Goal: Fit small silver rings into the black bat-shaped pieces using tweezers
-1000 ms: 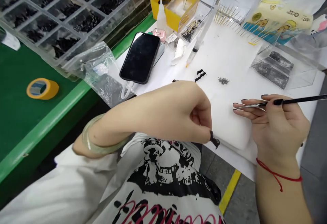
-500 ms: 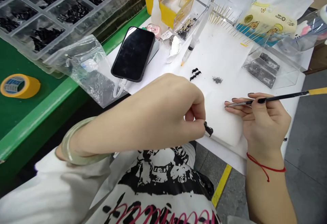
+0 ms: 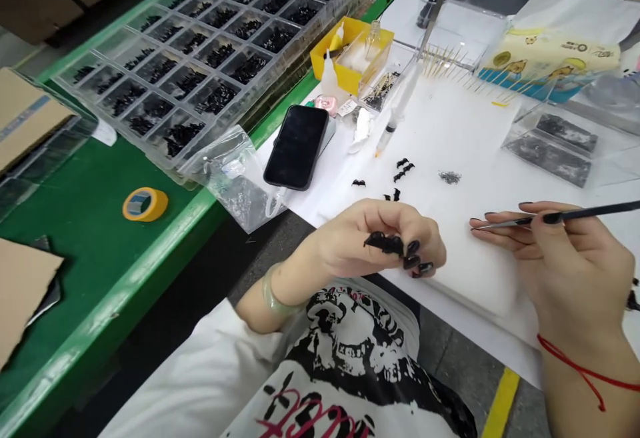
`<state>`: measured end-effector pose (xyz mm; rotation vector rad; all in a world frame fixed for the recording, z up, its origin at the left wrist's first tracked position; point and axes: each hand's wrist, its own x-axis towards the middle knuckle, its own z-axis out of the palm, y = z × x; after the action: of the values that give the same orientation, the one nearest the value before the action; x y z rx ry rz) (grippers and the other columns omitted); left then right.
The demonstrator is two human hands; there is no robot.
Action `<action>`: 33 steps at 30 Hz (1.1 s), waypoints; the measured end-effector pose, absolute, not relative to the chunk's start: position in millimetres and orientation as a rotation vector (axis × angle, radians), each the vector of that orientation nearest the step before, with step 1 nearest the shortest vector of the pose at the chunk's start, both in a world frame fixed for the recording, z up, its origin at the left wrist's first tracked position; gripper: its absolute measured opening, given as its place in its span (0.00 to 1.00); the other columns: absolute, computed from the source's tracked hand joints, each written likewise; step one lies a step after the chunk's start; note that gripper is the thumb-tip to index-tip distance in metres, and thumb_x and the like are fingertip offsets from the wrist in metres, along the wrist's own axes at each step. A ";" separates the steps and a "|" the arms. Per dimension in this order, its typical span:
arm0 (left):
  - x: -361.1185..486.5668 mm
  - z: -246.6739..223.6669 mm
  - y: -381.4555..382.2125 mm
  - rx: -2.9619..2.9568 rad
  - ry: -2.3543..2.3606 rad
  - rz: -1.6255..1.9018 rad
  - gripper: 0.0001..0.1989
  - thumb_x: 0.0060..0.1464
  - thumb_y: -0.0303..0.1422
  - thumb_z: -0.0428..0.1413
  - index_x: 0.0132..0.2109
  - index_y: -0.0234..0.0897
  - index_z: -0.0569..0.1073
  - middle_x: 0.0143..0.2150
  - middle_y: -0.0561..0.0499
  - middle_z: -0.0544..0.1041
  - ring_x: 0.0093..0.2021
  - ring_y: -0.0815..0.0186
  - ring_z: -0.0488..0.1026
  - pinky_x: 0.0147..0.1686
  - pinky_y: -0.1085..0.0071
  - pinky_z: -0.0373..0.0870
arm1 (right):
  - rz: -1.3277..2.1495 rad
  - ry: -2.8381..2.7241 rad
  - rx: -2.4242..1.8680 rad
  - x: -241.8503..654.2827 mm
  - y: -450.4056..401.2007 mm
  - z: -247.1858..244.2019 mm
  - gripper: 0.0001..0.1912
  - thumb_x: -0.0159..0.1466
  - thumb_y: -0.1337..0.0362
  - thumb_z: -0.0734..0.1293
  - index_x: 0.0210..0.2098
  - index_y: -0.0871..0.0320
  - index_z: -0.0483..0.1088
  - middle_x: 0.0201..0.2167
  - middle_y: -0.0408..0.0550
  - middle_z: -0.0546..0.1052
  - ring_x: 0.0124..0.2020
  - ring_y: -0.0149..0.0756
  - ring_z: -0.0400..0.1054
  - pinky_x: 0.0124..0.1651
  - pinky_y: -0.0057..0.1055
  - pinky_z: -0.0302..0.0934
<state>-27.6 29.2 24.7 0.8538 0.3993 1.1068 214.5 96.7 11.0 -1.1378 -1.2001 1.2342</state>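
Observation:
Pinched between the thumb and fingertips of my left hand is a small black bat-shaped piece, raised over the front edge of the white foam pad. My right hand is closed around a fine brush with a black handle and thin metallic neck; its tip points left, apart from the piece. Beyond my left hand, several similar black pieces lie on the white surface. A small heap of dark bits lies to their right.
A phone, a syringe and a yellow box stand farther back. Thin sticks stand near a tissue pack. To the left are a compartment tray of black pieces and a tape roll.
My left hand has turned so the black piece and its fingertips face me. The view has swung left, showing more of the compartment tray. My right hand still holds the brush.

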 end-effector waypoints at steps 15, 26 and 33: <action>-25.0 7.0 35.9 0.995 0.397 0.931 0.39 0.38 0.70 0.66 0.19 0.44 0.57 0.23 0.44 0.70 0.30 0.54 0.74 0.37 0.52 0.79 | 1.189 -1.237 -1.157 213.2 93.4 11.5 0.04 0.65 0.63 0.78 0.39 0.55 0.82 0.32 0.52 0.86 0.33 0.49 0.86 0.42 0.39 0.87; -55.5 41.5 44.5 1.347 1.591 1.047 0.05 0.63 0.36 0.56 0.41 0.40 0.73 0.46 0.40 0.80 0.51 0.51 0.78 0.59 0.50 0.74 | 1.229 -1.211 -1.163 213.8 96.9 11.1 0.19 0.59 0.53 0.84 0.39 0.59 0.80 0.30 0.54 0.86 0.33 0.52 0.86 0.38 0.42 0.87; -46.2 40.3 77.0 1.485 2.358 0.557 0.07 0.59 0.21 0.57 0.38 0.34 0.79 0.42 0.35 0.82 0.51 0.36 0.81 0.53 0.45 0.76 | 1.276 -1.226 -1.183 217.8 96.9 9.3 0.19 0.63 0.48 0.82 0.41 0.56 0.80 0.33 0.50 0.87 0.36 0.48 0.87 0.41 0.41 0.87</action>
<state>-46.2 77.0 40.3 1.4845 2.3578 0.5568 217.8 96.9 9.3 -1.1828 -1.2263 1.2757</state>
